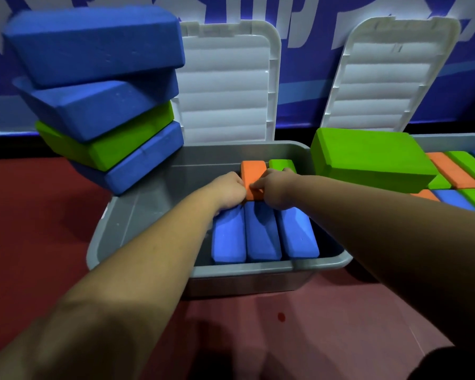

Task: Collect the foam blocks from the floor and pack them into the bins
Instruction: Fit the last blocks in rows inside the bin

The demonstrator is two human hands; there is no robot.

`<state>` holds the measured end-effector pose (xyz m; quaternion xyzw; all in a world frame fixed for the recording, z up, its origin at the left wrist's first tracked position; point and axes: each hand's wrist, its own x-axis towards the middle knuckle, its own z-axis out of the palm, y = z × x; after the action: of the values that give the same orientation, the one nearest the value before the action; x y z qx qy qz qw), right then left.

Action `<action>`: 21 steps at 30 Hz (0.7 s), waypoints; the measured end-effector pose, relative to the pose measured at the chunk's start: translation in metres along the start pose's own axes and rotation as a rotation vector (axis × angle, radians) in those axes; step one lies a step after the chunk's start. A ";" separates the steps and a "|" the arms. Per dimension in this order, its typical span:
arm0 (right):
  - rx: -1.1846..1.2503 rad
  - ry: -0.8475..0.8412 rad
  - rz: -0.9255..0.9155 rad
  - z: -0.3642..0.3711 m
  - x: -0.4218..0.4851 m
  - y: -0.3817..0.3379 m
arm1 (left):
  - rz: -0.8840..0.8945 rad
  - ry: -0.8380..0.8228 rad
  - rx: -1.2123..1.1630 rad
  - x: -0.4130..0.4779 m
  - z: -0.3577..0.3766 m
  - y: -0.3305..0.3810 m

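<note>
A grey bin (137, 215) stands on the red floor with its white lid (225, 86) tipped up behind it. Three blue foam blocks (263, 237) stand on edge side by side in its near half. Behind them stand an orange block (252, 174) and a green block (281, 164). My left hand (228, 192) and my right hand (276, 189) both reach into the bin and grip the near end of the orange block, one on each side, fingers curled.
A leaning stack of blue and green blocks (102, 105) rests at the bin's left back corner. A large green block (368, 157) lies across the rims between this bin and a second bin (450, 139) on the right, packed with orange, green and blue blocks.
</note>
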<state>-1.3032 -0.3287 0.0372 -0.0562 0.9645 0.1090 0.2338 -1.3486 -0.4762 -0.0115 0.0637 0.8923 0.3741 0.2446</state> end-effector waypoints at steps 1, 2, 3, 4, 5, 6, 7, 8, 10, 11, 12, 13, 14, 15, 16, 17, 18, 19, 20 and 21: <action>-0.013 -0.006 -0.006 -0.001 0.000 0.000 | 0.012 -0.002 0.023 -0.002 -0.002 0.000; -0.018 -0.010 -0.009 -0.001 0.000 0.000 | 0.024 -0.016 0.037 -0.002 -0.003 -0.001; -0.021 -0.011 -0.013 -0.001 0.000 0.001 | 0.031 -0.031 0.050 -0.005 -0.004 0.000; -0.011 -0.009 -0.011 -0.001 -0.001 0.002 | 0.044 -0.033 0.046 -0.009 -0.005 0.003; 0.009 -0.003 -0.009 0.000 -0.002 0.002 | 0.042 -0.030 0.041 -0.012 -0.005 0.005; 0.031 0.009 -0.007 0.001 -0.004 0.002 | 0.042 -0.028 0.032 -0.014 -0.006 0.007; 0.049 0.023 -0.007 0.003 -0.004 0.003 | 0.038 -0.030 0.020 -0.016 -0.005 0.009; 0.065 0.039 -0.011 0.004 -0.005 0.003 | 0.026 -0.022 0.024 -0.019 -0.005 0.013; 0.117 0.099 -0.012 0.007 -0.004 0.008 | 0.004 0.031 0.013 -0.024 -0.002 0.023; 0.160 0.157 0.002 0.006 -0.005 0.012 | -0.007 0.070 0.015 -0.023 -0.001 0.027; 0.217 0.228 0.020 0.004 -0.006 0.018 | -0.004 0.117 0.026 -0.024 0.001 0.033; 0.283 0.307 0.041 0.001 -0.009 0.025 | 0.002 0.163 0.054 -0.023 0.003 0.040; 0.343 0.392 0.065 -0.002 -0.013 0.033 | 0.015 0.201 0.099 -0.022 0.006 0.046; 0.381 0.481 0.098 -0.005 -0.016 0.042 | 0.034 0.240 0.130 -0.015 0.009 0.050; 0.399 0.565 0.143 -0.007 -0.021 0.052 | 0.059 0.277 0.175 -0.012 0.011 0.056; 0.405 0.631 0.205 -0.007 -0.025 0.064 | 0.092 0.303 0.188 -0.009 0.014 0.062; 0.403 0.677 0.274 -0.007 -0.029 0.075 | 0.120 0.314 0.185 -0.009 0.018 0.068; 0.396 0.703 0.348 -0.004 -0.034 0.087 | 0.149 0.311 0.167 -0.009 0.023 0.075; 0.385 0.710 0.424 0.000 -0.038 0.098 | 0.178 0.303 0.145 -0.008 0.028 0.080; 0.374 0.715 0.495 0.005 -0.044 0.109 | 0.205 0.284 0.124 -0.008 0.035 0.086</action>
<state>-1.2800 -0.2194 0.0733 0.1846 0.9720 -0.0403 -0.1397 -1.3305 -0.3955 0.0309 0.1159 0.9280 0.3465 0.0723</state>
